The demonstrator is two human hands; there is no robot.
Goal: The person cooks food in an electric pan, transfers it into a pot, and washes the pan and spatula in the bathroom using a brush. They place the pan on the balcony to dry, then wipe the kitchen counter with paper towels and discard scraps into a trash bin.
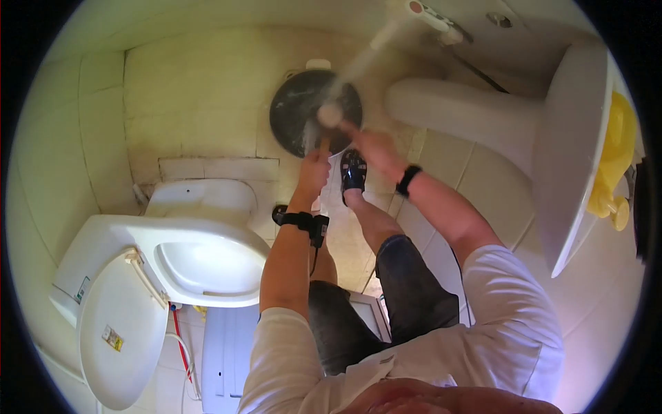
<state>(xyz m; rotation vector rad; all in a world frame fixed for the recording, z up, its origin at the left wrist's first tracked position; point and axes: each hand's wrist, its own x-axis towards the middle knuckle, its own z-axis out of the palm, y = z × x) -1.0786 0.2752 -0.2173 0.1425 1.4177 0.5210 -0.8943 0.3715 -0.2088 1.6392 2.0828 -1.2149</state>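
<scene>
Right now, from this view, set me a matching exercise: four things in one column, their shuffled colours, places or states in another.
1. Tub
2. Left hand
3. Shoe
4. Shirt

A. White, with short sleeves
B. Closed around a handle
C. Black, on a foot
D. Round and dark, on the floor

Pairs: 1-D, 2-B, 3-C, 4-A

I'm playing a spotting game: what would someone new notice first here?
Probably the dark round tub at top centre, with the left hand and right hand close by. Then the white toilet on the left, its lid open, and a bright yellow thing at the far right.
</scene>
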